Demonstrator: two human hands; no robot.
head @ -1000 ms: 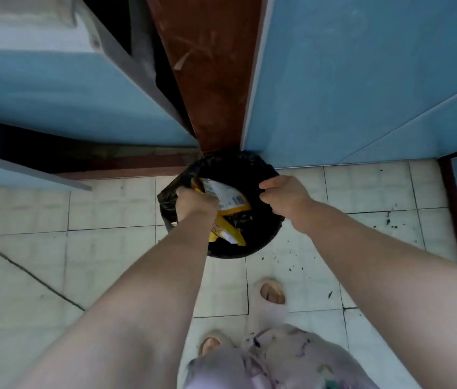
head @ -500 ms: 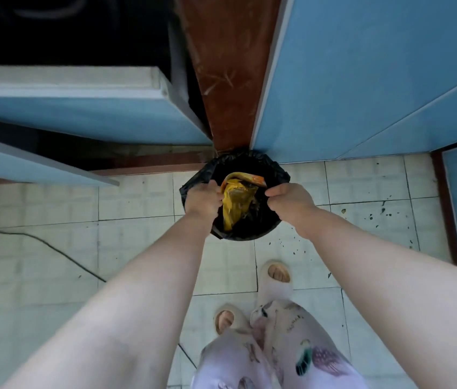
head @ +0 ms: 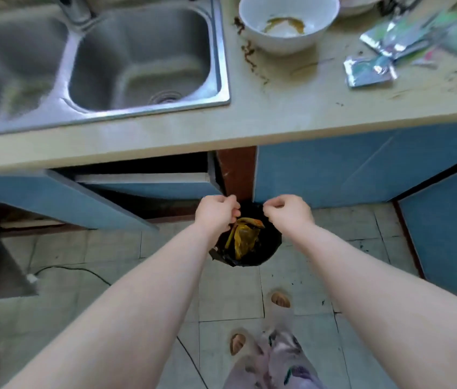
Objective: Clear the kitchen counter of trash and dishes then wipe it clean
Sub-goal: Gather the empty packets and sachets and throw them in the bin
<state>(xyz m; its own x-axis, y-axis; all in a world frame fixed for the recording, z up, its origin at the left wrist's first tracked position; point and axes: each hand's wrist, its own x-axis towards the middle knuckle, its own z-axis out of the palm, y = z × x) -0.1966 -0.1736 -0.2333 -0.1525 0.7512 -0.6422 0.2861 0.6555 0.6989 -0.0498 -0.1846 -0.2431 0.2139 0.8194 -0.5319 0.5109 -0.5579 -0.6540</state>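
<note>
Soft even daylight, motion blur over sink [head: 137, 60] and wrappers [head: 407, 43], wide-angle bending at the edges.

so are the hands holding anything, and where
Cannot tell: left hand and right hand curl over the far rim of the bin bag, but a grip on it is unclear.

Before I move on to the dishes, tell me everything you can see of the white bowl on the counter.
The bowl is white, round and glossy, likely ceramic, upright on the beige counter just right of the sink. The frame edge cuts its far rim. Brownish-yellow sauce smears its inside bottom. Dark crumbs lie by its left side. Another dish sits close on its right; contact is unclear.
</note>
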